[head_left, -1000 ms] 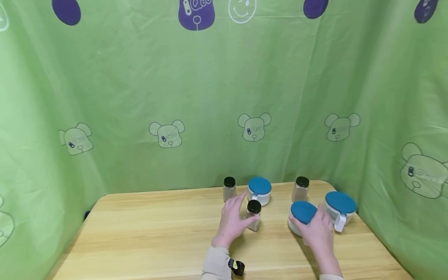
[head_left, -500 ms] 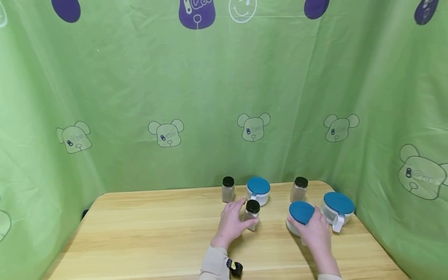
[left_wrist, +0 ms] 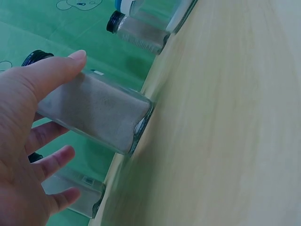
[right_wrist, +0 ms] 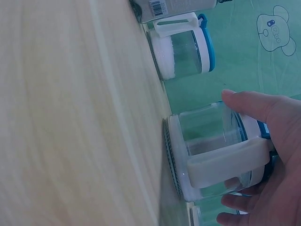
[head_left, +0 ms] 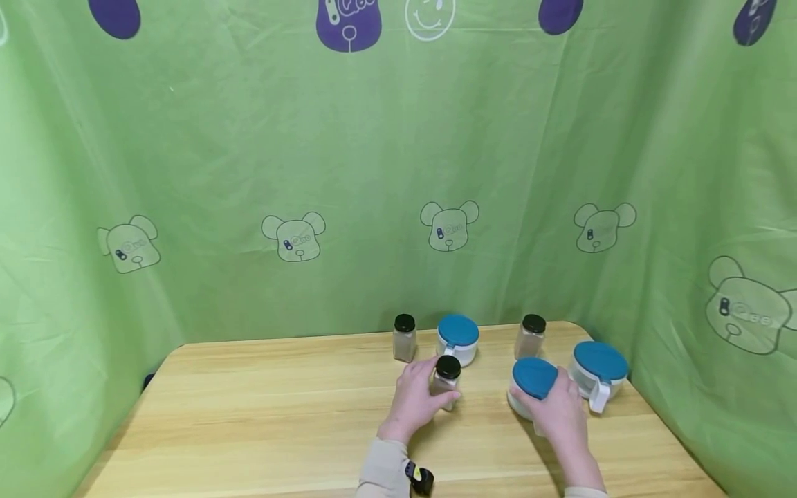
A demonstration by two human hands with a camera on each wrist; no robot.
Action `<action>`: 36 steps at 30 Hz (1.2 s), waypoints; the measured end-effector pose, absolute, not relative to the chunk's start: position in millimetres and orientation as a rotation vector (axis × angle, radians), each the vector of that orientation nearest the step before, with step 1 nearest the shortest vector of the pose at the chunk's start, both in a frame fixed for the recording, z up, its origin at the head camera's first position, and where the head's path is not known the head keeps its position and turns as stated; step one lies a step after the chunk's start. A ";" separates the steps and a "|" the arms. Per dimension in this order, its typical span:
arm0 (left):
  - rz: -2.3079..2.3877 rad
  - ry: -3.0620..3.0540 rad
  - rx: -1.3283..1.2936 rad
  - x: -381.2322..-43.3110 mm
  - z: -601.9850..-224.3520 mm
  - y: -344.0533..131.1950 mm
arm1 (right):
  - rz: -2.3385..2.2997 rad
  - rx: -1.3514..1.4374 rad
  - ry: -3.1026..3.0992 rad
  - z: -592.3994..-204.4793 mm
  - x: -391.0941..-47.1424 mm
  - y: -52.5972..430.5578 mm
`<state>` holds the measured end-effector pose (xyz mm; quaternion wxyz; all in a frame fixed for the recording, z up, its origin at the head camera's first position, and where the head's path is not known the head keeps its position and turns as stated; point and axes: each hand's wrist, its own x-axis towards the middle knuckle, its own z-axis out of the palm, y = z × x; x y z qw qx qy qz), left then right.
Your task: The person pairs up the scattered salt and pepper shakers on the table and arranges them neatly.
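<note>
My left hand (head_left: pixel 411 401) pinches a square glass spice jar (head_left: pixel 446 380) with a black lid, standing upright on the table. In the left wrist view, the thumb lies across the front of this jar (left_wrist: pixel 99 110), full of greyish powder, while the lower fingers spread apart. To the right, my right hand (head_left: pixel 562 418) grips a blue-lidded seasoning jar (head_left: pixel 534 377), thumb on its left side and fingers round its right. Its white handle (right_wrist: pixel 228 162) faces the palm in the right wrist view, and white grains lie at the bottom of the glass.
Two more black-lidded spice jars (head_left: pixel 405 342) (head_left: pixel 530 340) stand near the wooden table's (head_left: pixel 261 408) back edge. A blue-lidded jar (head_left: pixel 458 332) sits between them; a larger one (head_left: pixel 600 363) stands close right of my right hand. Green curtain (head_left: pixel 373 159) hangs behind and at both sides.
My left fingers have drawn in around the spice jar, and the fingertips sit lower and closer to it. The right hand keeps its place on the seasoning jar. The head view has shifted slightly.
</note>
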<state>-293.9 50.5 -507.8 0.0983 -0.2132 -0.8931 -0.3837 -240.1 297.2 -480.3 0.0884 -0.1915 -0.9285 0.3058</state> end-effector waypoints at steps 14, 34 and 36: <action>-1.132 -2.609 -0.498 -289.9 -503.4 54.7 | 0.883 -0.561 -2.714 -485.4 -240.5 298.5; -1.070 -2.567 -0.328 -285.2 -497.3 59.8 | 0.833 -0.581 -2.664 -485.2 -239.9 299.1; -1.075 -2.558 -0.326 -285.1 -497.1 59.7 | 0.830 -0.590 -2.662 -484.9 -239.6 299.0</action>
